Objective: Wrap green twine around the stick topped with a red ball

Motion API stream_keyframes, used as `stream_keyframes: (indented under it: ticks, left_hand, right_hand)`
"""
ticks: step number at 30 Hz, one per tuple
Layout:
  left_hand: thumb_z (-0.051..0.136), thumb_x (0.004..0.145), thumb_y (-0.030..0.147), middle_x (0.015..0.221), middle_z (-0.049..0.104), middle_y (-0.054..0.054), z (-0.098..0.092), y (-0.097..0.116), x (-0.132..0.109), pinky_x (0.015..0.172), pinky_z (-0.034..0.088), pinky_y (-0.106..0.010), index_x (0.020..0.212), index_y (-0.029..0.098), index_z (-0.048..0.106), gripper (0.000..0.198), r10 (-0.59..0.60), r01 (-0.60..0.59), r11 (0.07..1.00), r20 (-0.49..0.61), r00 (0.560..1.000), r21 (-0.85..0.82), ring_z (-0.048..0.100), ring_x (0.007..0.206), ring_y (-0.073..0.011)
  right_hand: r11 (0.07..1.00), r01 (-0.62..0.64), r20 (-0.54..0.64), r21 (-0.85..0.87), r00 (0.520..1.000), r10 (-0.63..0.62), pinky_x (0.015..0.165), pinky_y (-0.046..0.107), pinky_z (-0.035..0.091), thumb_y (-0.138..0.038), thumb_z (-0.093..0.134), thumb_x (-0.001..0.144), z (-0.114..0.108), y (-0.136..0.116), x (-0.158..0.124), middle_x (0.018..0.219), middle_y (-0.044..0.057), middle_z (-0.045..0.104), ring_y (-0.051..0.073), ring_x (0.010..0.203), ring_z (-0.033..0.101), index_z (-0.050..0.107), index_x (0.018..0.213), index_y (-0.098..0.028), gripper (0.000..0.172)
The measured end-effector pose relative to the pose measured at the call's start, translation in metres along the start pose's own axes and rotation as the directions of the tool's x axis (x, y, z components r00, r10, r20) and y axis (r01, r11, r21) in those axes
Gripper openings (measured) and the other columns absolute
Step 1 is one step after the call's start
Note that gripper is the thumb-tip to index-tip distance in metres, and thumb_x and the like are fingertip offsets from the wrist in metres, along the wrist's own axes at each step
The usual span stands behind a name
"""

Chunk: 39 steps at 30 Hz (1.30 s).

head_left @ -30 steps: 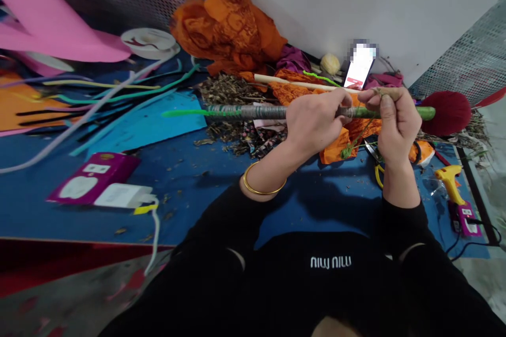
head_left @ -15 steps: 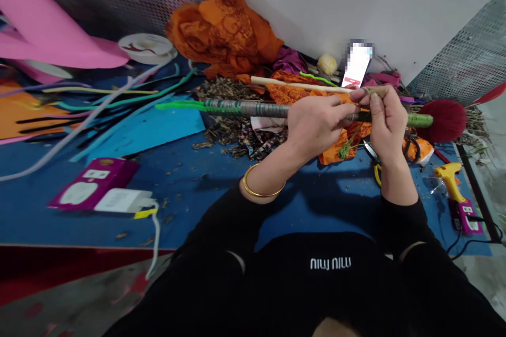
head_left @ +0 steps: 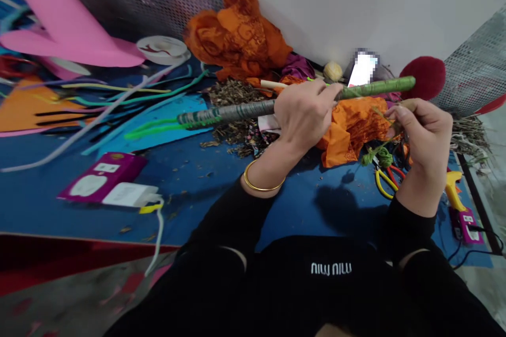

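Note:
My left hand (head_left: 306,113) is closed around a long stick wrapped in green and grey tape (head_left: 237,110), holding it tilted with its right end raised. A green fuzzy wire (head_left: 158,127) trails from the stick's left end. A dark red pompom (head_left: 422,78) sits at its right end. My right hand (head_left: 425,134) is off the stick, pinching a thin green thread (head_left: 375,157) that hangs in a small tangle below the fingers.
Blue mat (head_left: 197,179) with dried plant bits (head_left: 233,95). Orange cloth (head_left: 237,37) at the back, more orange cloth (head_left: 351,126) under the hands. Purple power strip (head_left: 103,176) at left. Yellow scissors (head_left: 385,179), glue gun (head_left: 454,195) and phone (head_left: 363,69) at right. Pink foam (head_left: 67,42), coloured strips at left.
My right hand has let go of the stick and dropped to the right with the thread. The left hand tilted the stick so its pompom end rose.

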<state>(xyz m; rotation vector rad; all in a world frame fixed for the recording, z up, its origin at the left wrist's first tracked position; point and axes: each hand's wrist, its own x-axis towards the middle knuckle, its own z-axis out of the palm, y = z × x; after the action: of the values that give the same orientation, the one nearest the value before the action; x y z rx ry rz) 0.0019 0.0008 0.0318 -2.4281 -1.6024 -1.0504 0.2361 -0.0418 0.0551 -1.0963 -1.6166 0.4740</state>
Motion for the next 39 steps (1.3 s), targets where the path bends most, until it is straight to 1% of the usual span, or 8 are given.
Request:
stream_keyframes:
  ticks: [7,13,18,21,24,31,35,39]
  left_hand:
    - [0.052,0.101,0.036,0.107,0.076,-0.008,-0.009,-0.025,0.005,0.093,0.051,-0.039,0.126,0.033,0.073,0.032,-0.125,0.120,0.992,-0.171,0.977,-0.040,0.069,0.107,-0.0294]
    - [0.053,0.099,0.033,0.108,0.077,-0.007,-0.018,-0.036,0.006,0.093,0.053,-0.038,0.127,0.033,0.072,0.034,-0.131,0.113,0.991,-0.294,0.947,-0.078,0.069,0.111,-0.0291]
    - [0.055,0.100,0.033,0.114,0.076,-0.005,-0.038,-0.027,0.005,0.098,0.051,-0.042,0.130,0.031,0.071,0.034,-0.230,0.213,0.973,-0.250,0.941,-0.093,0.068,0.113,-0.0283]
    - [0.052,0.103,0.035,0.123,0.075,-0.005,-0.052,-0.026,0.003,0.104,0.049,-0.045,0.136,0.035,0.068,0.037,-0.285,0.272,0.958,-0.205,0.936,-0.091,0.065,0.121,-0.0291]
    - [0.049,0.104,0.038,0.133,0.072,-0.009,-0.063,-0.030,0.000,0.107,0.048,-0.048,0.142,0.035,0.066,0.042,-0.308,0.298,0.951,-0.194,0.931,-0.081,0.063,0.126,-0.0320]
    - [0.055,0.103,0.041,0.131,0.073,-0.001,-0.075,-0.032,-0.008,0.102,0.049,-0.039,0.139,0.039,0.065,0.038,-0.404,0.395,0.914,-0.296,0.866,-0.094,0.061,0.130,-0.0257]
    - [0.064,0.102,0.036,0.123,0.072,0.007,-0.076,-0.031,-0.011,0.108,0.045,-0.039,0.131,0.034,0.064,0.029,-0.468,0.459,0.879,-0.427,0.774,-0.131,0.057,0.127,-0.0178]
    - [0.069,0.098,0.029,0.122,0.074,0.009,-0.085,-0.026,-0.024,0.112,0.043,-0.036,0.131,0.029,0.063,0.034,-0.419,0.394,0.906,-0.479,0.772,-0.158,0.058,0.122,-0.0147]
  right_hand:
    - [0.954,0.036,0.002,-0.297,0.999,-0.038,0.063,0.028,0.049,-0.030,0.065,0.097,-0.010,0.004,0.000,0.072,-0.001,0.072,0.012,0.065,0.064,0.069,0.076,-0.022,0.023]
    - [0.898,-0.086,0.223,-0.431,0.954,0.198,0.059,0.029,0.038,-0.037,0.057,0.097,-0.002,0.014,0.004,0.053,-0.003,0.054,0.013,0.053,0.051,0.056,0.068,-0.022,0.032]
    - [0.856,-0.145,0.067,-0.496,0.977,0.204,0.059,0.029,0.032,-0.039,0.056,0.092,0.002,0.027,-0.004,0.054,-0.003,0.046,0.014,0.057,0.044,0.054,0.065,-0.022,0.031]
    - [0.892,-0.167,0.039,-0.421,0.979,0.202,0.057,0.028,0.036,-0.045,0.057,0.094,-0.009,0.017,-0.032,0.053,-0.004,0.047,0.013,0.053,0.044,0.057,0.070,-0.023,0.033]
    - [0.929,-0.146,0.172,-0.341,0.962,0.214,0.052,0.027,0.039,-0.051,0.059,0.096,-0.026,-0.003,-0.076,0.054,-0.003,0.052,0.012,0.050,0.046,0.060,0.071,-0.022,0.038]
    - [0.915,-0.292,0.422,-0.277,0.819,0.389,0.055,0.031,0.058,-0.057,0.067,0.093,-0.060,-0.018,-0.174,0.070,0.004,0.074,0.016,0.052,0.065,0.078,0.087,-0.021,0.038]
    - [0.869,-0.328,0.156,-0.371,0.900,0.407,0.057,0.034,0.061,-0.058,0.069,0.091,-0.071,-0.003,-0.207,0.095,0.010,0.080,0.018,0.056,0.070,0.080,0.097,-0.021,0.039]
    - [0.845,-0.266,-0.227,-0.464,0.958,0.177,0.063,0.036,0.057,-0.052,0.066,0.095,-0.061,0.005,-0.205,0.087,0.007,0.076,0.018,0.059,0.067,0.079,0.096,-0.021,0.034]
